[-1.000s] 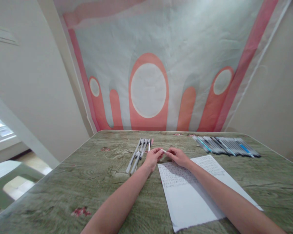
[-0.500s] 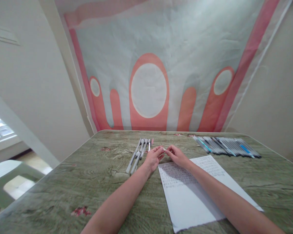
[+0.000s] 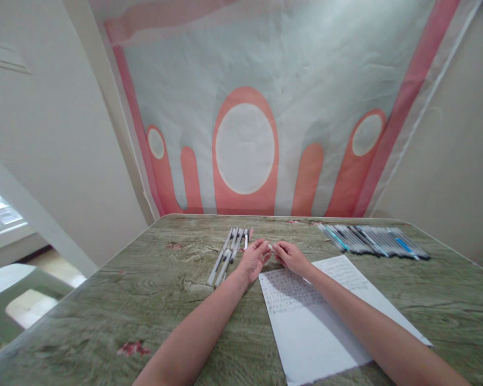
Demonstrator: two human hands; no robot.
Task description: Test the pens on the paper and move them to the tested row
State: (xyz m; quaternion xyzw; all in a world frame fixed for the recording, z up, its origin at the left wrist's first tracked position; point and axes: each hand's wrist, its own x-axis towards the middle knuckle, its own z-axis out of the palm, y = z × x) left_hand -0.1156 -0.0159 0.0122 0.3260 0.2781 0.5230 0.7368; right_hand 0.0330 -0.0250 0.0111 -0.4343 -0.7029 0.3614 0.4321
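Observation:
My left hand (image 3: 254, 261) and my right hand (image 3: 291, 257) meet just above the table, fingertips almost touching. Between them shows a small whitish piece (image 3: 270, 246), pinched from both sides; it is too small and covered to name. Left of my left hand lie several clear pens (image 3: 225, 260) with dark parts, and a slim white-and-black item (image 3: 246, 239) stands out at their right end. Under my right wrist and forearm is a white sheet of paper (image 3: 317, 343) with rows of handwriting on its upper part.
A long row of pens (image 3: 370, 241), mostly clear with dark tips and a few blue or teal ones, lies at the back right. The wood-patterned table (image 3: 104, 300) ends at a wall with a pink-and-grey covering (image 3: 245, 203). A pale chair (image 3: 20, 300) stands at the left.
Both hands stay together around the small whitish piece, with only slight finger movement. The paper appears shifted a little to the left.

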